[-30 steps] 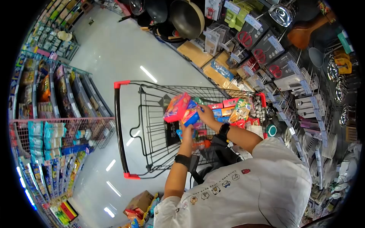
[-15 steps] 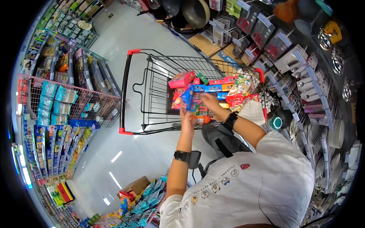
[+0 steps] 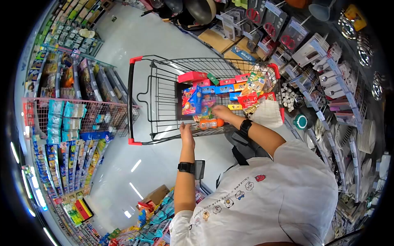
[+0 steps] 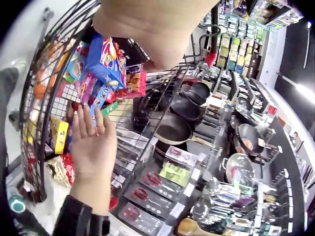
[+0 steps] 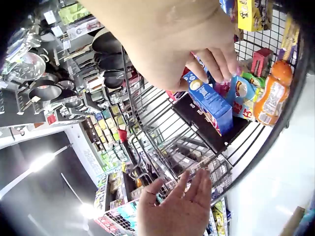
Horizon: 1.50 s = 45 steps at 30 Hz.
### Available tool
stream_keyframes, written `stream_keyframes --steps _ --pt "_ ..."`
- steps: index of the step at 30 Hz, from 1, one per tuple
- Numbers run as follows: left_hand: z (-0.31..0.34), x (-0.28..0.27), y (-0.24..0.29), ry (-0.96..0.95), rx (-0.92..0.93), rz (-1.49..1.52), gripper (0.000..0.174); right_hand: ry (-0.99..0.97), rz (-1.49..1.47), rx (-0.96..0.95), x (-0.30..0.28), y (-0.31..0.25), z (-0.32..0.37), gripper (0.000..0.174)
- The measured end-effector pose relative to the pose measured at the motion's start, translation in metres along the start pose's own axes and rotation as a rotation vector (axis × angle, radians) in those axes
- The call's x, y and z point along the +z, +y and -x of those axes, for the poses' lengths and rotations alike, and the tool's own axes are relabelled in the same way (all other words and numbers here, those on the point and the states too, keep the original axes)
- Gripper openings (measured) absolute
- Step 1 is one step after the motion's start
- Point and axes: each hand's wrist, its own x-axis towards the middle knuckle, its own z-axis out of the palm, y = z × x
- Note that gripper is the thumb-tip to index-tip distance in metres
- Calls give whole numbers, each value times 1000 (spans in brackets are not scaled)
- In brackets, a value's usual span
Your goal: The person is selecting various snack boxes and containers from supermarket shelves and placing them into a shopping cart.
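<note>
Over the near side of a shopping cart (image 3: 130, 104), my left hand (image 3: 186, 133) is held out with its fingers straight and nothing in it. My right hand (image 3: 223, 113) hovers above the goods with relaxed fingers, palm empty in the left wrist view. Between and beyond the hands, a blue box (image 5: 211, 101) of packaged snacks stands in the cart. An orange bottle (image 3: 210, 124) lies below my right hand. Next to the blue box is a red box (image 3: 193, 76), and several small blue and red boxes (image 3: 221, 89) lie farther along.
Snack bags (image 3: 248, 100) and a white cloth-like item (image 3: 266, 114) fill the cart's right end. Hanging kitchen tools and pans (image 3: 201, 11) line the right side. A pink wire rack (image 3: 39, 108) with teal packs stands on the left, and another bin (image 3: 156, 215) is near me.
The blue and red box has left both hands and now stands in the cart. My left hand has drawn back toward me, and the right hand has lowered slightly over the goods.
</note>
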Motion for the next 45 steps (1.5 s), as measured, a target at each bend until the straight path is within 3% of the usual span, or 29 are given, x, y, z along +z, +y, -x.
stream_keyframes --steps 2,5,6,9,10,11,13,14,17,18,21,26,27,28,32,37,41,45 --pt "-23 1 3 16 14 -85 74 -1 -66 23 5 -7 -23 28" --pt "-75 -18 -13 35 -161 -72 74 -139 -84 153 6 -32 -45 28" --pt "-89 -25 -17 13 -228 -27 73 -97 -54 153 12 -43 -47 28" --pt "-114 -33 -28 52 -317 2 65 -104 22 190 30 -24 -76 37" --pt "-123 -36 -32 62 -348 19 62 -78 49 155 46 23 -106 45" --pt "-128 -38 -31 25 -387 -1 80 -90 188 210 38 -12 -91 56" --pt "-136 -35 -33 42 -418 3 80 -15 75 211 54 -2 -99 66" --pt "-139 -33 -33 47 -428 2 80 0 174 263 57 -1 -102 73" --pt "-146 -28 -36 76 -462 37 78 52 284 305 74 -10 -107 52" --pt "-153 -29 -43 122 -448 91 64 -2 241 250 71 -20 -101 54" --pt "-156 -30 -44 64 -416 61 61 25 164 191 69 -43 -89 54" --pt "-155 -19 -34 42 -408 68 54 -29 -16 316 67 -31 -92 55" --pt "-153 -15 -31 27 -416 57 62 -45 -89 352 63 -35 -90 55" --pt "-151 -9 -26 24 -387 64 61 -111 -224 390 45 -96 -66 53" --pt "-139 6 -18 75 -160 3 52 -218 -325 392 33 -94 -65 48" --pt "-93 13 -1 158 154 -25 41 -148 -395 393 30 -122 -33 51" --pt "-4 7 28 200 365 -149 41 -258 -463 379 33 -145 23 52" --pt "87 -20 18 238 706 -31 40 -353 -506 428 52 -156 103 51"
